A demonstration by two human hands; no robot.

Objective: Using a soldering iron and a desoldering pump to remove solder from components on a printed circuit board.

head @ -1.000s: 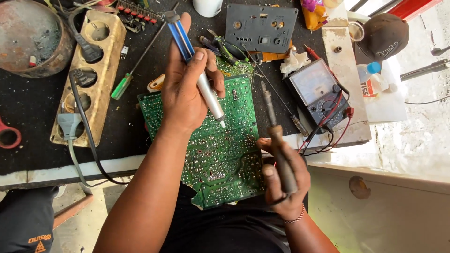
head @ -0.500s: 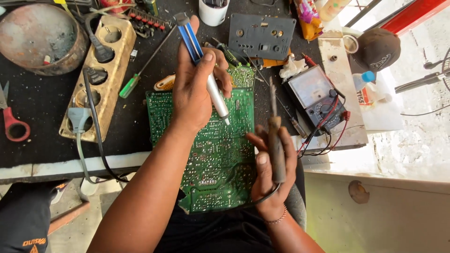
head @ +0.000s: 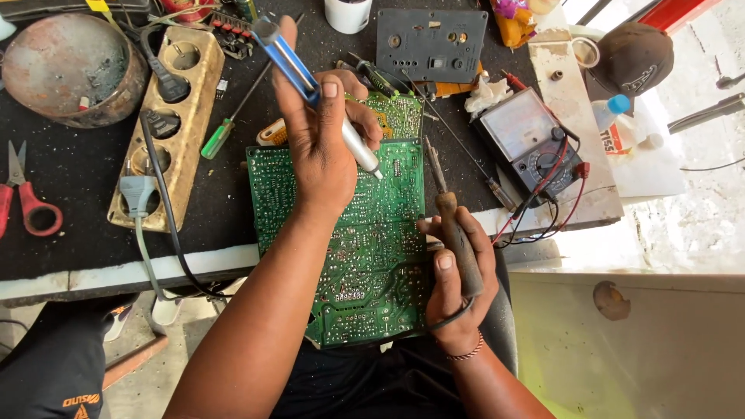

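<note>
The left hand [head: 322,151] grips a blue desoldering pump [head: 310,85], tip over the green circuit board [head: 349,240] lying mid-bench. At five o'clock, the right hand [head: 454,279] holds a soldering iron [head: 450,217]. Looks like desoldering; next, heating one joint precisely.

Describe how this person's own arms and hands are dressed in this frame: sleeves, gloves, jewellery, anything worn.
Both forearms are bare up to the frame edge, with no sleeves in view. Neither the left hand nor the right hand wears a glove, and no rings show. The only item worn is a thin beaded bracelet around the right wrist. The fingernails are short and unpainted.
</note>
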